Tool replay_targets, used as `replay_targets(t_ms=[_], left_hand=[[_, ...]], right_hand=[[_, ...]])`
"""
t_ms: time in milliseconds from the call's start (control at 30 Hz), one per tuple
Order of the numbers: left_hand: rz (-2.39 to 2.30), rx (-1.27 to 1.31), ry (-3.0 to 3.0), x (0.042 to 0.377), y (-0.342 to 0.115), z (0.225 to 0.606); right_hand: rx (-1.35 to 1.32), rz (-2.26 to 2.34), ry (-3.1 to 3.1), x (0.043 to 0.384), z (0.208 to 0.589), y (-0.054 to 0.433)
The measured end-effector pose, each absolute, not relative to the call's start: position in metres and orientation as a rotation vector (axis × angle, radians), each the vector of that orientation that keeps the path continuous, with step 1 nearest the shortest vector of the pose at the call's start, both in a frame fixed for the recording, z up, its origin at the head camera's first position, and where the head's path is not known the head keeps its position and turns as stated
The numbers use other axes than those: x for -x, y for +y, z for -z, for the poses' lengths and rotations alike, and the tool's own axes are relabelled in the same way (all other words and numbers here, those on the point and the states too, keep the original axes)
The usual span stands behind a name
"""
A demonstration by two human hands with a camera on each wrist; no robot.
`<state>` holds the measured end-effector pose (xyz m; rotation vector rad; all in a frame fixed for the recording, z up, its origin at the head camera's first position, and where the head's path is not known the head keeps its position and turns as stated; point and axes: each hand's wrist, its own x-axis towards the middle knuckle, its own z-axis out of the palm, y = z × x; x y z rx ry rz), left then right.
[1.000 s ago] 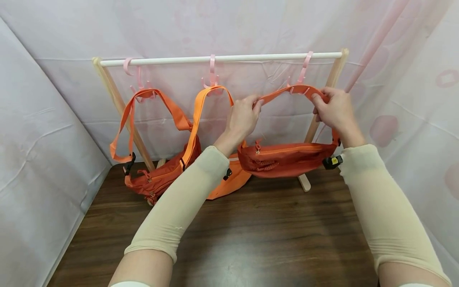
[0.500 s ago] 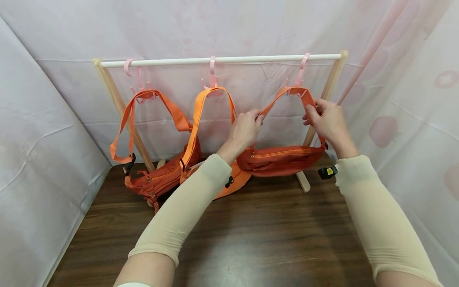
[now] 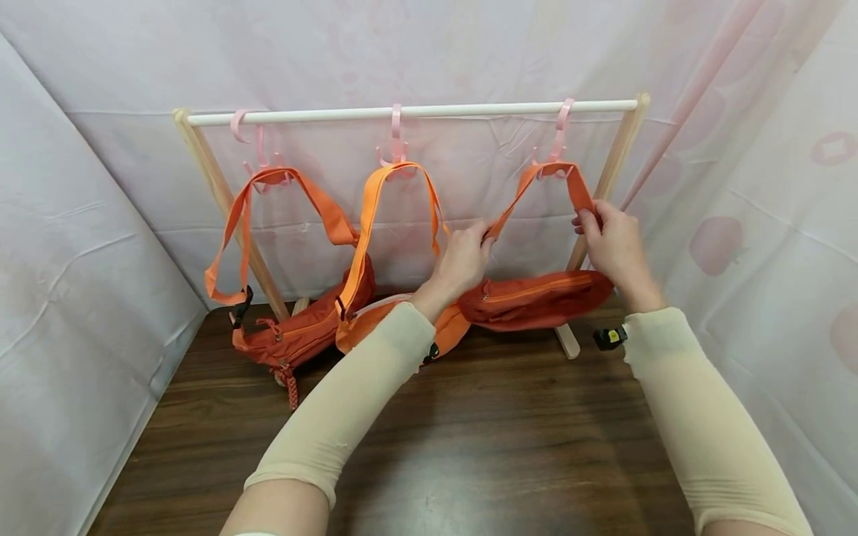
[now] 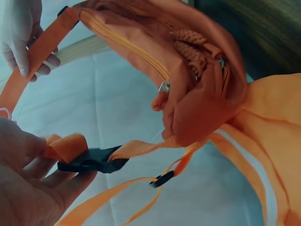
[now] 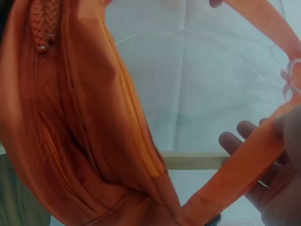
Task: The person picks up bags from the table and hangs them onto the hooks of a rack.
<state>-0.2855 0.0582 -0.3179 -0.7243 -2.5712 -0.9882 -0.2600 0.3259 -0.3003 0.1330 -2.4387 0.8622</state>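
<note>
A rust-red waist bag (image 3: 536, 298) hangs at the right by its orange strap (image 3: 582, 186), which loops over the right pink hook (image 3: 559, 138). My left hand (image 3: 462, 257) grips the strap's left side; in the left wrist view its fingers lie against the black buckle (image 4: 91, 160). On the other side, my right hand (image 3: 615, 242) pinches the strap between thumb and fingers, as the right wrist view shows, with the strap (image 5: 244, 165) running across the fingers. My left forearm hides part of the bright orange bag (image 3: 452, 327) in the middle.
Another rust-red waist bag (image 3: 302, 324) hangs by its strap from the left pink hook (image 3: 261, 149). The bright orange bag's strap loops over the middle hook (image 3: 396, 134). All hooks ride on the white rail (image 3: 322, 115) of a wooden-legged rack above the brown table (image 3: 482, 447).
Both hands have slid down along the strap. The strap has narrowed into a steeper loop on the hook, which has shifted slightly left, and the right bag's right end has moved left.
</note>
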Motion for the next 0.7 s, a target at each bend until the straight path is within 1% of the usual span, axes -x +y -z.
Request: replay_targets(t_ms=[167,333,700], left_hand=[[1.051,0.741,-2.595,0.283,0.056,0.327],[1.020,0.727,-2.587,0.281,0.052,0.336],[0.951,0.691,-2.601,0.269,0.042,0.350]], right_hand=[[-0.119,-0.769,-2.401,0.258,0.311,0.326],[-0.135,-0.679,-2.326,0.256,0.322,0.325],[-0.133,-0.748,-2.196,0.244,0.340,0.321]])
